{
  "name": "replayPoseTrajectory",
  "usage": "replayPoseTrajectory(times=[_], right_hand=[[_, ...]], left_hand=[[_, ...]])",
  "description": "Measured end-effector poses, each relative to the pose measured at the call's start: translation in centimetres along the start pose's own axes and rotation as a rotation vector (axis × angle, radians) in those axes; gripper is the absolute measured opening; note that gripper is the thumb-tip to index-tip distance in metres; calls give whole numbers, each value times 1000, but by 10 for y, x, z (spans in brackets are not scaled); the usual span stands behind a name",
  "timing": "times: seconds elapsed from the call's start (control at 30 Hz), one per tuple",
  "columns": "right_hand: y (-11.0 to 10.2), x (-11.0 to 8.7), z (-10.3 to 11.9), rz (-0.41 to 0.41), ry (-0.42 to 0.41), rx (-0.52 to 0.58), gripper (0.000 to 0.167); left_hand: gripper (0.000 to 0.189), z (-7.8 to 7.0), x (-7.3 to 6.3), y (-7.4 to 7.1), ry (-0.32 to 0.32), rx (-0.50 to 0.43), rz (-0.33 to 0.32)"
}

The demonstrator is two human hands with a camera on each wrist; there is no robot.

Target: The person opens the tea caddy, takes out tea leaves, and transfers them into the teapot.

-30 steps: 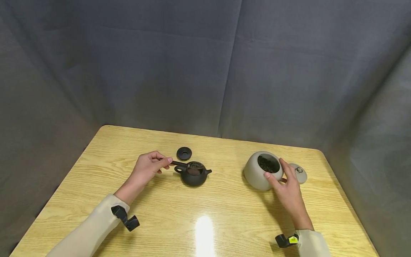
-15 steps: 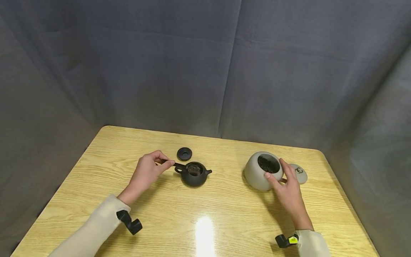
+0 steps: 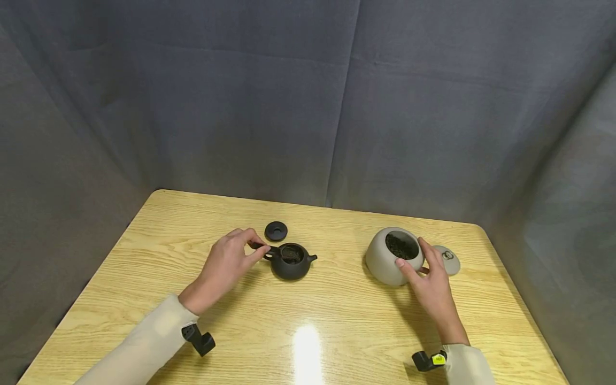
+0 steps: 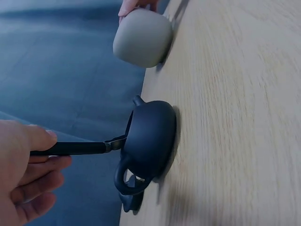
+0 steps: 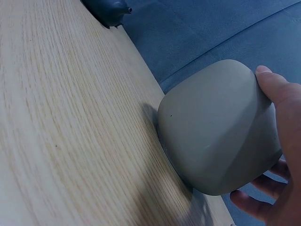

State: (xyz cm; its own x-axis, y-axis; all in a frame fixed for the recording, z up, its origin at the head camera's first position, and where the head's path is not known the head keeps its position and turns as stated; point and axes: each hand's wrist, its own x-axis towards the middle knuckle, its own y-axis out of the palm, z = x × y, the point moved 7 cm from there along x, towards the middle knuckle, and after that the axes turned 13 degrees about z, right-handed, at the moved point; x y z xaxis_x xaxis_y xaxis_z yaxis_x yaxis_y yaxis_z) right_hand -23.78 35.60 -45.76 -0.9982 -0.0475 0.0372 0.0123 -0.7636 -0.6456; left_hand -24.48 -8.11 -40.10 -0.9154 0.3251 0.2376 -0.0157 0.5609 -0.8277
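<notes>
My left hand (image 3: 231,262) pinches the dark handle (image 4: 77,149) of a tea scoop between thumb and fingers. The scoop's head dips into the mouth of a small black teapot (image 3: 291,270), where dark tea leaves (image 3: 292,255) show. The teapot stands upright, its spout to the right and its loop handle to the left. My right hand (image 3: 432,289) grips the rim of a round grey tea jar (image 3: 385,262), thumb on the near side and fingers on the far side. Dark tea leaves lie inside the jar, which tilts toward the right hand.
A black teapot lid (image 3: 276,231) lies just behind the teapot. The jar's grey lid (image 3: 448,260), with a ring-shaped mark or knob, lies right of the jar, partly behind the right hand. Grey curtains rise beyond the wooden table's (image 3: 337,321) back and sides.
The scoop has tipped steeper and sunk into the teapot, and its leaves now show inside the pot. My left hand has moved slightly right. The right hand and jar have stayed put.
</notes>
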Motion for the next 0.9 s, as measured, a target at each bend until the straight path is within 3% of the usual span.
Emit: replayPoseTrajectory(times=[0.13, 0.4, 0.63, 0.9], right_hand=[[0, 1, 0, -3, -5, -4, 84], [-3, 2, 2, -1, 3, -3, 85], [-2, 2, -1, -6, 0, -2, 84], [2, 1, -3, -11, -6, 1, 83]], left_hand=[[15, -8, 0, -3, 44, 37, -30], [11, -29, 10, -14, 83, -41, -43], [10, -67, 31, -16, 174, -91, -60], [11, -119, 53, 0, 285, -74, -39]])
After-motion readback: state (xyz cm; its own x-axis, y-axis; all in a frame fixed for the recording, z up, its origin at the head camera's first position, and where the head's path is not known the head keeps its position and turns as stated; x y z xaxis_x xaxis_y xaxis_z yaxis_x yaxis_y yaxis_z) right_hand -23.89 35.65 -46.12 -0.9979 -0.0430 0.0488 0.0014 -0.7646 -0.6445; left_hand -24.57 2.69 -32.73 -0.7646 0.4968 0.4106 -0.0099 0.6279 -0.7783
